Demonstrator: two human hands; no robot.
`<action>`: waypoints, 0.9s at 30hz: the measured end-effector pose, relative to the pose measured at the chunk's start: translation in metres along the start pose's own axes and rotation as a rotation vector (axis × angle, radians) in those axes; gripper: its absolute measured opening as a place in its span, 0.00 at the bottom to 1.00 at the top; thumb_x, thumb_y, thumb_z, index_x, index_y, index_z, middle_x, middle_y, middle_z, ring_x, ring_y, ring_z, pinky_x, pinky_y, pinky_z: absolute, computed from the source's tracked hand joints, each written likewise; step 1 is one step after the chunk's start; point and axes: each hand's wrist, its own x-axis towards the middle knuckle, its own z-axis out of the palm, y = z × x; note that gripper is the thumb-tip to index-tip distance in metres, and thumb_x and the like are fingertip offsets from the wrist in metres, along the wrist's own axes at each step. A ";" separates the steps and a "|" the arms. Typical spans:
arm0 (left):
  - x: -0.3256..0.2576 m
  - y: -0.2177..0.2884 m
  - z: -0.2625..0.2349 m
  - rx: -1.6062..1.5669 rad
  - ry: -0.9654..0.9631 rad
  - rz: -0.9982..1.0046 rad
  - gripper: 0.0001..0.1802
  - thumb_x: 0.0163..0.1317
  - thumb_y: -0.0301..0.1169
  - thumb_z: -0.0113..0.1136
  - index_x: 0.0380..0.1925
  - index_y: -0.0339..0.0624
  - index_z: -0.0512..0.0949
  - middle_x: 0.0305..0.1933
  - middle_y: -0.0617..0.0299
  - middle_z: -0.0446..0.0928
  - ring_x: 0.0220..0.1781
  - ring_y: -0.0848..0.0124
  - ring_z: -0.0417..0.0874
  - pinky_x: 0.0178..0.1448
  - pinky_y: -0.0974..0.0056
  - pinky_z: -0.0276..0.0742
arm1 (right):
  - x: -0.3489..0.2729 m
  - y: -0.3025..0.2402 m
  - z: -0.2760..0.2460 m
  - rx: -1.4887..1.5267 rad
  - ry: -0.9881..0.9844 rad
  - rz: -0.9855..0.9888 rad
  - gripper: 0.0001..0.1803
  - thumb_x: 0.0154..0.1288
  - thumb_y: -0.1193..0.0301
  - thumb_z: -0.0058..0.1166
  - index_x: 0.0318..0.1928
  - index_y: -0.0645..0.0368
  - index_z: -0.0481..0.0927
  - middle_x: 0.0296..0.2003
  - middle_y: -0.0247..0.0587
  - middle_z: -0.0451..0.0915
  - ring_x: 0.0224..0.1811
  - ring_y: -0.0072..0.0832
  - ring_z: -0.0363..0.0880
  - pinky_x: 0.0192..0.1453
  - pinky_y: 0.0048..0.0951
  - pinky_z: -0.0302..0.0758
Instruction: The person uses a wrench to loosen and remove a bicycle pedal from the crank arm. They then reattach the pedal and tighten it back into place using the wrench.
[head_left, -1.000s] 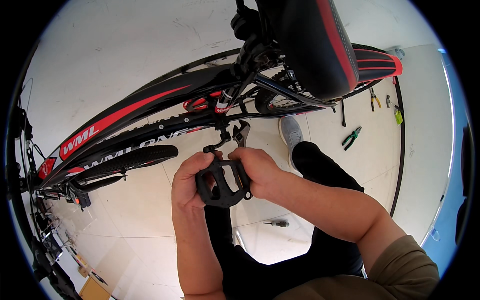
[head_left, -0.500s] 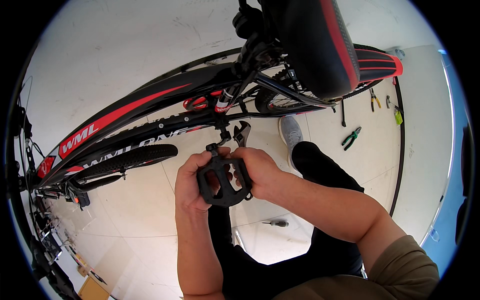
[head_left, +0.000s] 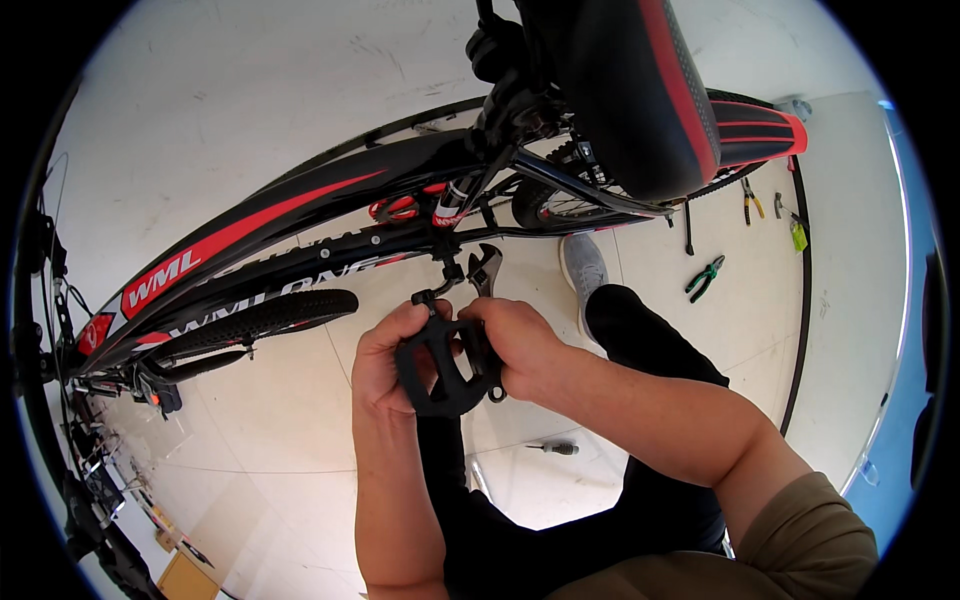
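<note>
A black bicycle pedal (head_left: 456,402) hangs at the end of the crank arm (head_left: 449,276), beside the bike's frame. My left hand (head_left: 383,362) is closed on its left side, with the thumb up by the axle end. An adjustable wrench (head_left: 484,266) is gripped in my right hand (head_left: 522,345); its jaws point up past my fingers, apart from the crank. The ring end of its handle shows below the hand. My right fingers lie against the pedal's right side, partly hidden behind it.
Across the top stretches the black and red bicycle (head_left: 290,205), its saddle (head_left: 630,90) overhead. Green-handled pliers (head_left: 705,279), yellow-handled pliers (head_left: 752,203), a hammer (head_left: 790,208) and a screwdriver (head_left: 558,448) lie on the floor. My shoe (head_left: 584,272) is beyond the wrench.
The pedal has tilted slightly in my hands, and its right side looks narrower. My grip on the pedal and wrench is otherwise the same.
</note>
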 end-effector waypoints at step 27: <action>-0.014 0.002 0.028 0.100 0.109 0.099 0.10 0.62 0.33 0.60 0.36 0.38 0.80 0.39 0.47 0.83 0.37 0.60 0.83 0.41 0.59 0.82 | 0.016 0.008 -0.006 -0.002 -0.008 0.031 0.05 0.66 0.71 0.53 0.36 0.59 0.74 0.25 0.33 0.69 0.23 0.23 0.67 0.27 0.30 0.65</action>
